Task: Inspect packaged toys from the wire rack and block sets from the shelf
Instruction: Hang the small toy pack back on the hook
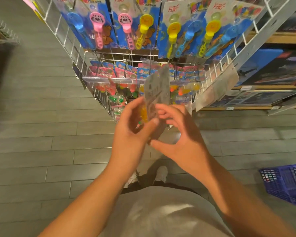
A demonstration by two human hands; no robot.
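I hold one packaged toy [156,89] upright in front of the wire rack [79,53]; its grey card back faces me and an orange piece shows at its left edge. My left hand [133,132] grips the pack's lower left, thumb across the back. My right hand [179,132] touches its lower right edge with curled fingers, thumb spread below. Bubble-wand packs [99,29] in blue, pink and yellow hang on the rack's top row, with smaller packs [126,72] on hooks below. Boxed block sets [270,69] lie on the wooden shelf [280,38] to the right.
A blue plastic basket [287,182] stands on the grey plank floor at the right. Another wire rack [2,28] shows at the far left. My shoes [161,173] are just below the hands, close to the rack's foot.
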